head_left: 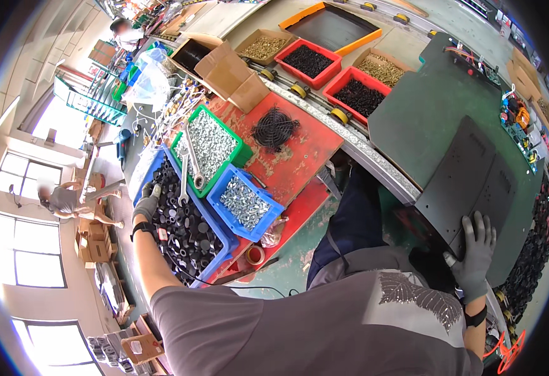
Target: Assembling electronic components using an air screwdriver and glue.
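My left hand [146,204], in a grey glove, reaches into the left side of a blue bin [224,251] full of black plastic caps and rings [190,235]. Its fingers are bent together among the parts; whatever they grip is hidden. Over on the right, my gloved right hand [477,257] lies with fingers spread on the near part of a flat black panel [465,182]. The panel has small holes and slots and rests on a dark green work surface [406,119]. Two wrenches [193,156] lie across a green bin [244,152] of silvery screws and the black parts.
A smaller blue bin [274,213] holds metal fasteners. Black wire fan guards [275,128] lie on the red tabletop [309,147]. Red trays [332,69] and cardboard boxes [257,94] stand beyond it. A tape roll [255,255] sits near the front edge. Wired components [519,125] line the right side.
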`<action>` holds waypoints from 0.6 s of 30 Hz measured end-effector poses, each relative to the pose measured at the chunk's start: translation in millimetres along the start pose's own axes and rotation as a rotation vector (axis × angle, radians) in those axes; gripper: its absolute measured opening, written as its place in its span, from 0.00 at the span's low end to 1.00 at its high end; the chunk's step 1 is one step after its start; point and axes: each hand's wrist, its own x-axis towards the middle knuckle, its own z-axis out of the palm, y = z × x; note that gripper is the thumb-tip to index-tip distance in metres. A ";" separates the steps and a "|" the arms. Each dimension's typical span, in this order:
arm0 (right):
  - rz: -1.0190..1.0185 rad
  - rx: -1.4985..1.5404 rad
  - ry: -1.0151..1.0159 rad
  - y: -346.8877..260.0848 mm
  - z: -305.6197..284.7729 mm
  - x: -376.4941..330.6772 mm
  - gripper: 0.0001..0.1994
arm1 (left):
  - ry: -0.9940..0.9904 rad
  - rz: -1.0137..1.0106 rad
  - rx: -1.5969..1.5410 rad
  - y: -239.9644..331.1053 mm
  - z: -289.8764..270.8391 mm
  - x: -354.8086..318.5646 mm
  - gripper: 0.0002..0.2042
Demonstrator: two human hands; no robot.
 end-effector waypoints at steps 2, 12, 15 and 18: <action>0.008 -0.013 -0.010 -0.7 0.2 -0.9 0.45 | 0.058 0.191 -0.017 -7.1 -0.4 -2.0 0.37; -0.019 -0.043 0.040 -1.0 5.1 -0.3 0.44 | 0.389 0.316 -0.033 -13.2 30.2 -38.7 0.21; -0.021 -0.032 0.049 -0.8 5.5 -1.5 0.44 | 0.367 0.267 -0.295 -9.8 29.6 -47.1 0.19; -0.012 -0.027 0.057 -0.4 4.5 -1.0 0.44 | 0.343 0.222 -0.290 16.0 22.4 -62.5 0.19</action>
